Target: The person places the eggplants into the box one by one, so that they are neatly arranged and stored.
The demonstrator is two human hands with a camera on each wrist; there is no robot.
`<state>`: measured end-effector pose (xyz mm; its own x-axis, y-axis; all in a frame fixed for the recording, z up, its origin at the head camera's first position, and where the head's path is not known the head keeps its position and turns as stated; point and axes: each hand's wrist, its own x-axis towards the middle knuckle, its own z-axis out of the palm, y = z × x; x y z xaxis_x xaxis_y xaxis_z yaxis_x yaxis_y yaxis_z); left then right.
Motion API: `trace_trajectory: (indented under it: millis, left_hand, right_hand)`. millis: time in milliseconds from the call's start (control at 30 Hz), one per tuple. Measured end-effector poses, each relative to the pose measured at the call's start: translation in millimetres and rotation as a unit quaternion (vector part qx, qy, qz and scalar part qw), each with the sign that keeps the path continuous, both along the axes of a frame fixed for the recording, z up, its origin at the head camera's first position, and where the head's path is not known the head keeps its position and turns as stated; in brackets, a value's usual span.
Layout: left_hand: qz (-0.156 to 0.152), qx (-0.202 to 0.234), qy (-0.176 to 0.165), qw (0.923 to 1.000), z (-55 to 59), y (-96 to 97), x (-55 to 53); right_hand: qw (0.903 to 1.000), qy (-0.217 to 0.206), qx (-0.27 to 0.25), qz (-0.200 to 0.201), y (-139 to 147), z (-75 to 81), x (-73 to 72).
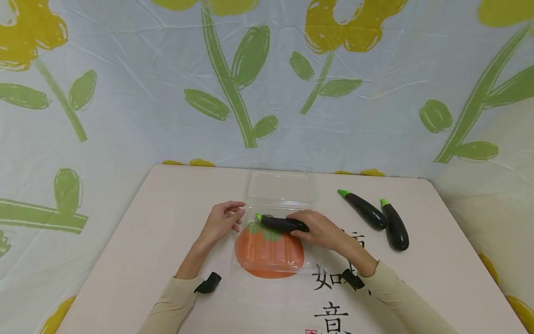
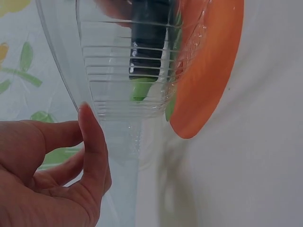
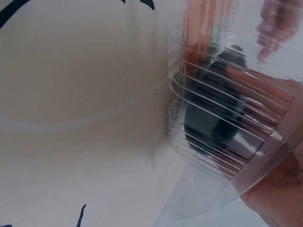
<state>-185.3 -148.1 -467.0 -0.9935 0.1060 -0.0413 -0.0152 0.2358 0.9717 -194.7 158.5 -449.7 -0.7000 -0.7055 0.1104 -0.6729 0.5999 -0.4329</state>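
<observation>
A clear plastic clamshell box (image 1: 271, 267) lies on the table with its lid (image 1: 280, 186) folded back to the far side. My left hand (image 1: 223, 220) is at the box's left edge; in the left wrist view its thumb and a finger pinch the rim (image 2: 75, 101). A dark purple eggplant (image 1: 277, 223) with a bright green stem end lies crosswise over the far part of the box. Gripping its right end is my right hand (image 1: 319, 227), with the stem pointing left. Through the ribbed wall, the right wrist view shows the eggplant (image 3: 213, 104) and fingers.
Two more eggplants (image 1: 365, 212) (image 1: 395, 227) lie on the table to the right of the box. An orange persimmon print (image 1: 267, 250) shows through the box, and black characters (image 1: 329, 278) are printed on the pale table (image 1: 167, 195). A flower-patterned cloth (image 1: 137, 83) stands behind.
</observation>
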Motion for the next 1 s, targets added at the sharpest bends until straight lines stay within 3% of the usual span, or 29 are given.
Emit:
trace_trajectory:
  millis: [333,667,900,1000]
  left_hand:
    - [-0.013,0.01,-0.008,0.9998,3.4,-0.3,2.0]
    - [-0.011,-0.008,-0.005,0.9999,2.8,2.8,1.3]
    - [-0.02,-0.013,-0.003,0.9997,32.2,8.0,15.9]
    - [-0.021,-0.011,0.0,0.9997,39.7,8.5,19.5]
  right_hand:
    - [0.9983,0.047,-0.024,-0.024,0,-4.3,2.3]
    - [0.9954,0.073,-0.046,-0.043,7,-8.4,3.7]
    - [0.9915,0.103,-0.067,-0.043,15,-7.9,8.5]
    - [0.9889,0.115,-0.083,-0.042,19,-5.9,9.9]
